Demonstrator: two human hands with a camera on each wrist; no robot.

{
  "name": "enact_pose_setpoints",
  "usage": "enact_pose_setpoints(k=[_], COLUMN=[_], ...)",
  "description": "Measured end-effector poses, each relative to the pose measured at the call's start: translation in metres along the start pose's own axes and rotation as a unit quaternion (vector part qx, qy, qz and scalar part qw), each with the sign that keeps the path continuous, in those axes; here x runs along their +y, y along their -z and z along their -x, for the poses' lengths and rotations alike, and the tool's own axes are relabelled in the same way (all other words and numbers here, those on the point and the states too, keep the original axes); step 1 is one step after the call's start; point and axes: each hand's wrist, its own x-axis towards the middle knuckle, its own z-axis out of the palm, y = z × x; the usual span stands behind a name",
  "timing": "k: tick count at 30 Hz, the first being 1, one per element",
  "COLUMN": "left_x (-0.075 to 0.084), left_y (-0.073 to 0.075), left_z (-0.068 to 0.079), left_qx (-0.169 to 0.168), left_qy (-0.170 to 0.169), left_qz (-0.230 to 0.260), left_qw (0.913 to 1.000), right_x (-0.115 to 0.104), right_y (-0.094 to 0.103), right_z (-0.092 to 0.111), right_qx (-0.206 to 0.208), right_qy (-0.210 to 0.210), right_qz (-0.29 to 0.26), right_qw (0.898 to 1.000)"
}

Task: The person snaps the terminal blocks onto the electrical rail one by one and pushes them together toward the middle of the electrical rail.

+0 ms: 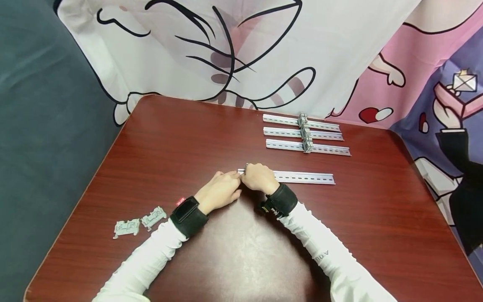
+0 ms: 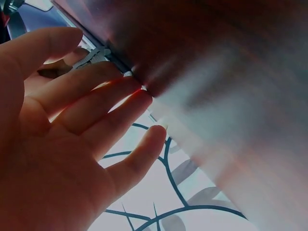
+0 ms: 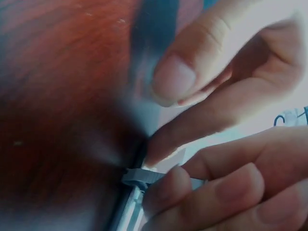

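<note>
In the head view both hands meet at the left end of a slotted metal DIN rail (image 1: 303,177). My right hand (image 1: 260,178) pinches a thin grey terminal block (image 3: 144,176) at the rail, its other fingers curled. My left hand (image 1: 219,191) lies beside it, fingertips touching the rail's left end. The left wrist view shows the left hand's fingers (image 2: 110,108) fairly straight and its thumb apart. Part of the block (image 2: 94,57) shows behind them. Whether the block is seated on the rail is hidden by the fingers.
Two loose terminal blocks, one outer (image 1: 126,227) and one inner (image 1: 154,217), lie by the left forearm. Three more rails (image 1: 283,144) with grey blocks (image 1: 305,133) across their middles lie at the back right. A printed curtain (image 1: 271,54) hangs behind the brown table (image 1: 170,138).
</note>
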Motion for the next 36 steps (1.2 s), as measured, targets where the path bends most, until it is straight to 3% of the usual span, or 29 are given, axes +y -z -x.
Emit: enact_pose_setpoints(k=[8, 14, 17, 20, 23, 26, 29, 33, 36], left_x=[0.002, 0.001, -0.006, -0.016, -0.028, -0.038, -0.043, -0.046, -0.048], left_y=[0.001, 0.007, 0.016, 0.032, 0.047, 0.06, 0.067, 0.068, 0.064], left_z=[-0.001, 0.001, 0.011, 0.032, 0.06, 0.088, 0.112, 0.14, 0.154], left_qx=[0.001, -0.044, -0.052, -0.036, -0.025, -0.03, -0.038, -0.043, -0.044], left_qy=[0.001, 0.02, 0.01, 0.01, 0.05, 0.111, 0.171, 0.25, 0.282], left_qz=[0.009, 0.019, 0.034, 0.045, 0.054, 0.063, 0.083, 0.113, 0.122], left_qw=[1.0, 0.9987, 0.998, 0.9983, 0.997, 0.9914, 0.981, 0.9607, 0.9506], right_x=[-0.005, -0.006, -0.004, -0.004, -0.003, -0.002, -0.002, -0.002, -0.002], right_y=[0.007, 0.009, 0.007, 0.006, 0.005, 0.005, 0.006, 0.005, 0.004], right_z=[-0.006, -0.007, -0.005, -0.003, -0.002, -0.002, -0.001, -0.001, 0.0], right_qx=[-0.047, -0.052, -0.045, -0.039, -0.034, -0.029, -0.027, -0.032, -0.031], right_qy=[-0.018, -0.018, -0.015, -0.012, -0.015, -0.021, -0.024, -0.016, -0.012], right_qz=[0.001, -0.008, -0.007, -0.007, -0.007, -0.006, -0.005, -0.009, -0.008], right_qw=[0.999, 0.998, 0.999, 0.999, 0.999, 0.999, 0.999, 0.999, 0.999])
